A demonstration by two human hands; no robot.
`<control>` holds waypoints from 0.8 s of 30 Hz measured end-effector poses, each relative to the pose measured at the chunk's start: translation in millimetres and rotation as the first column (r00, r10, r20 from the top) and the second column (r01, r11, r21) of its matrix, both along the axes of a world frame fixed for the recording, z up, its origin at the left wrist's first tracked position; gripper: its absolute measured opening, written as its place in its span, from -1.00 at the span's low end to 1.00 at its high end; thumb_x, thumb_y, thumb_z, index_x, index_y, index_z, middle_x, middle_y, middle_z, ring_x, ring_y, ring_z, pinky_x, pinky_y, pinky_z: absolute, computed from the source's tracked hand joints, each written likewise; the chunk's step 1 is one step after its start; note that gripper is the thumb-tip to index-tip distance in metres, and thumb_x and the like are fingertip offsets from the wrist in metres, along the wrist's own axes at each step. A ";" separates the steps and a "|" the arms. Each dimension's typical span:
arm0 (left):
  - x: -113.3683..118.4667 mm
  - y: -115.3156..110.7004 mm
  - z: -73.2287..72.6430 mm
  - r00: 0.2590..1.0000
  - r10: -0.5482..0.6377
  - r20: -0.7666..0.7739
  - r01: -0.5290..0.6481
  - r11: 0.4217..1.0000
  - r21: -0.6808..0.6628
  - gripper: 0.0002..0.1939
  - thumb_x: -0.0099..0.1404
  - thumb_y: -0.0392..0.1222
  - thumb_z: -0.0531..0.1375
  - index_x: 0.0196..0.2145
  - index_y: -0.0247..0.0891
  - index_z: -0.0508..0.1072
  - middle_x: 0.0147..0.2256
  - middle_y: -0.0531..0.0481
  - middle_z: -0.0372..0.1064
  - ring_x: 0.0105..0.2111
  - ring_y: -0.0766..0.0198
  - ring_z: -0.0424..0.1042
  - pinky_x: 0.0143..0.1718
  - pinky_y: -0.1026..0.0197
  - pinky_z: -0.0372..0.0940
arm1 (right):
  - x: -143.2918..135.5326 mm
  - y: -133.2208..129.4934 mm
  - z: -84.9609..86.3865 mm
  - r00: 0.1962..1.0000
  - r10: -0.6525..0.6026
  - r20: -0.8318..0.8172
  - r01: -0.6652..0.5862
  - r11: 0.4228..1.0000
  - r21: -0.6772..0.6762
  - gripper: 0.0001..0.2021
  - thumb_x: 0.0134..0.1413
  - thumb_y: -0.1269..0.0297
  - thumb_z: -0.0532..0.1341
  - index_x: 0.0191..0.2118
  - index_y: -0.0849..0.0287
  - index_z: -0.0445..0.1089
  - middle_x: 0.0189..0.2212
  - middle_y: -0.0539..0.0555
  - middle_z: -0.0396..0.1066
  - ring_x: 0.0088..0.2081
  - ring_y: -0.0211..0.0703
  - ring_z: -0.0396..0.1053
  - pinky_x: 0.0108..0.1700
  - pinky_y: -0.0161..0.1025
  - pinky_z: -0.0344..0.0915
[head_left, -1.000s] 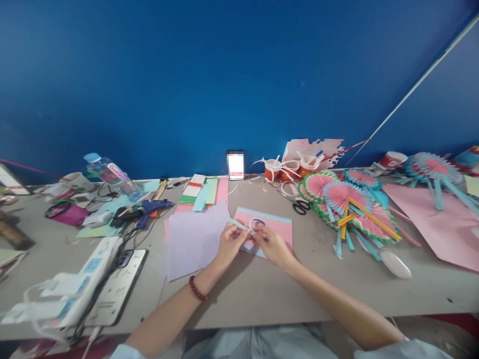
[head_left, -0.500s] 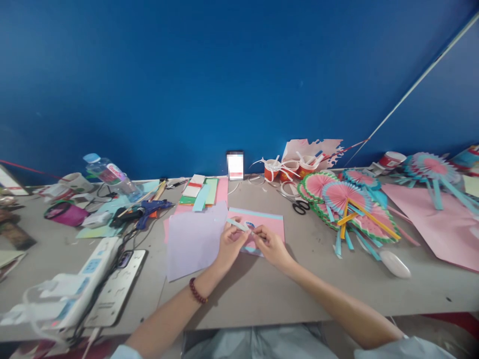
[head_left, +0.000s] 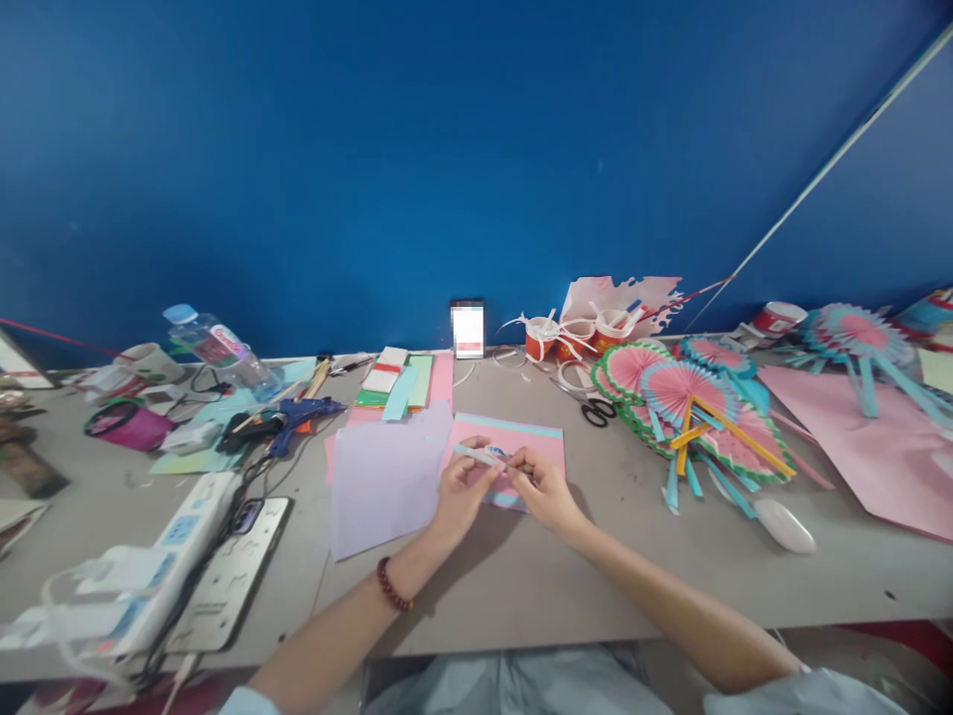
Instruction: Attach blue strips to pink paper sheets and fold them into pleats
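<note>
My left hand [head_left: 462, 497] is closed on a narrow pale-blue paper strip [head_left: 475, 455], its far end sticking out to the upper left. Close beside it, my right hand [head_left: 549, 494] pinches at the strip's other end, where the fingers partly hide it. Both hands are above a pink sheet with light-blue borders [head_left: 540, 444], lying flat on the table. A small blue-and-white mark or piece [head_left: 497, 452] shows on that sheet behind the fingers, too small to make out. A lilac paper sheet [head_left: 383, 497] lies just left of my left hand.
Black-handled scissors [head_left: 597, 412] and pleated paper fans [head_left: 689, 397] lie to the right. A phone [head_left: 469, 330] stands against the blue wall. On the left are a blue glue gun [head_left: 302, 422], a water bottle [head_left: 223, 350] and a power strip [head_left: 175, 556].
The strip has tilted slightly and sits a little lower. Both hands have shifted only slightly, their fingertips still together over the pink sheet.
</note>
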State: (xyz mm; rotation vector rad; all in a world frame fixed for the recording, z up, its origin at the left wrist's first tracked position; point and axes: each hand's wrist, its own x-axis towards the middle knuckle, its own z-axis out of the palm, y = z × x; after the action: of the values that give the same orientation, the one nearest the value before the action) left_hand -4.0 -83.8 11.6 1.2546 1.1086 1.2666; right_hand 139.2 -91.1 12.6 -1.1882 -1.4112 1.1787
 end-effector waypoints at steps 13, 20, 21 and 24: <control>3.3 -4.8 9.6 0.992 -0.044 0.119 0.048 0.999 -0.024 -0.82 0.06 -0.08 0.30 -0.49 -0.25 0.55 -0.09 -0.14 0.30 -0.05 0.08 0.32 -0.09 0.13 0.28 | 0.8 3.1 -2.3 0.991 0.016 -0.134 -0.028 0.996 -0.088 -0.85 -0.06 0.21 0.14 -0.49 0.14 0.17 -0.67 -0.14 0.09 -0.61 -0.37 0.00 -0.58 -0.37 -0.08; 2.0 -4.7 9.0 0.995 -0.071 0.075 0.068 0.997 0.036 -0.84 0.09 -0.10 0.29 -0.48 -0.26 0.54 -0.14 -0.15 0.30 0.04 0.02 0.23 -0.03 0.10 0.21 | 0.3 3.0 1.2 0.979 0.007 -0.202 -0.028 0.994 -0.103 -0.73 -0.07 0.10 0.22 -0.52 0.16 0.18 -0.68 -0.14 0.07 -0.61 -0.38 -0.01 -0.56 -0.37 -0.09; 2.0 -4.8 8.4 0.994 -0.072 0.084 0.070 0.997 0.031 -0.84 0.09 -0.10 0.29 -0.47 -0.26 0.54 -0.12 -0.14 0.29 0.04 0.03 0.23 -0.04 0.11 0.22 | 0.3 3.3 1.5 0.978 0.006 -0.207 -0.029 0.994 -0.107 -0.72 -0.08 0.09 0.23 -0.52 0.16 0.18 -0.69 -0.15 0.06 -0.61 -0.39 -0.02 -0.56 -0.37 -0.09; 2.1 -4.9 6.5 0.992 -0.078 0.103 0.075 0.997 0.029 -0.85 0.09 -0.11 0.29 -0.46 -0.25 0.54 -0.11 -0.13 0.29 0.03 0.04 0.23 -0.06 0.14 0.23 | -0.2 3.6 2.1 0.974 0.005 -0.225 -0.032 0.993 -0.118 -0.72 -0.10 0.10 0.24 -0.53 0.15 0.17 -0.71 -0.16 0.04 -0.63 -0.40 -0.05 -0.57 -0.38 -0.11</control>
State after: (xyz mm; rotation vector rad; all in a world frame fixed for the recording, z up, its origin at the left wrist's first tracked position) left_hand -2.0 -88.7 18.1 1.2239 0.9638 1.2771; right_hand 139.0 -87.5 14.7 -1.0869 -1.1971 1.3820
